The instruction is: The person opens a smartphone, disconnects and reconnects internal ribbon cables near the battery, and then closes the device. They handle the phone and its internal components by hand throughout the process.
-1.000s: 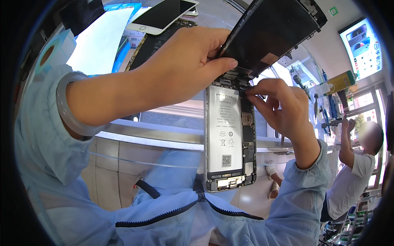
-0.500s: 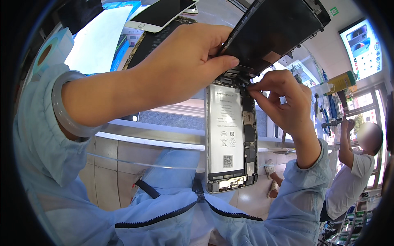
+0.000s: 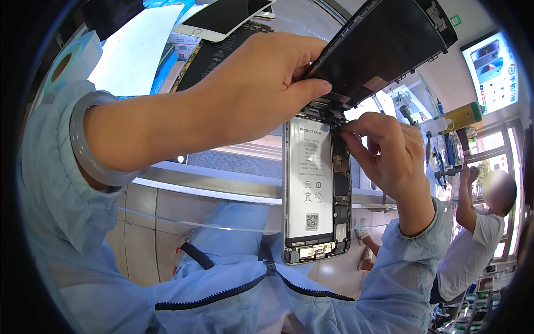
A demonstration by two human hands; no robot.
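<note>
Black, likely fragile, the screen point(image 3: 392, 50) is best edge-held, our left hand point(image 3: 292, 69) pinching it, our right hand point(image 3: 389, 153) with fingertips together.

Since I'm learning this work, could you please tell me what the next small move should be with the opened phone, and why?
I'd probably have the right hand make a gentle adjustment at the upper end of the opened phone, since the fingertips sit there, beside the battery, while the left hand holds the screen tilted up.
</note>
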